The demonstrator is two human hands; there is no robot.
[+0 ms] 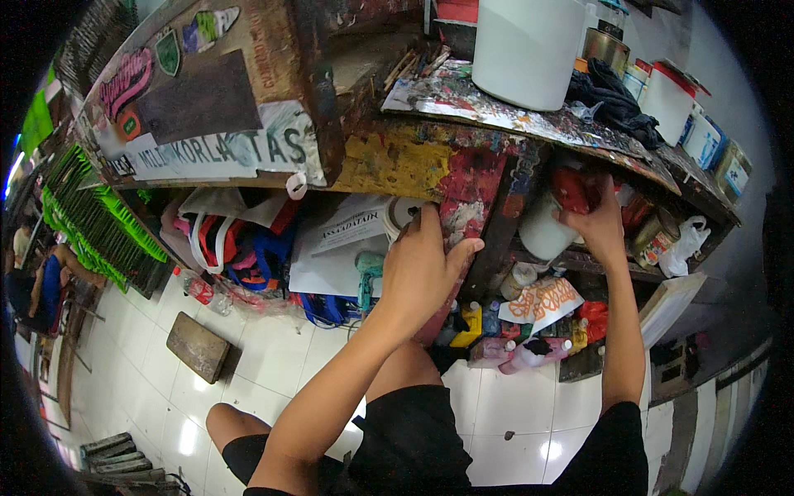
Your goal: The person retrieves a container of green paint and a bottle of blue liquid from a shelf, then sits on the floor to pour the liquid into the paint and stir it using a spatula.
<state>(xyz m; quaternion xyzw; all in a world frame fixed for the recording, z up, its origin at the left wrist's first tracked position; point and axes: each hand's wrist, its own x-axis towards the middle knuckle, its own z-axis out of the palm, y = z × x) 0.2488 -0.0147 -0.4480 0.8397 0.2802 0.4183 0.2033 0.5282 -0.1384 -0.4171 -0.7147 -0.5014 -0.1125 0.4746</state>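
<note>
My left hand (426,269) is raised against the red-and-yellow, paint-stained front post (471,194). Its thumb stands apart from the fingers, whose tips are beside a round white ring-like item (400,217) in the shelf opening. In the right-hand shelf, my right hand (600,223) grips a shiny red container (575,188), whose exact kind I cannot make out. Right under it, a white plastic tub (544,231) leans at a tilt. A label-wrapped can (656,236) and a white plastic bag (685,246) are to the right of this hand.
A large white bucket (528,54) stands on the paint-spattered top, next to a dark cloth (614,99). Bottles of pink liquid (529,355) crowd the floor below. A teal-handled tool (369,277) hangs at the left opening. A wooden block (198,345) lies on the tiles.
</note>
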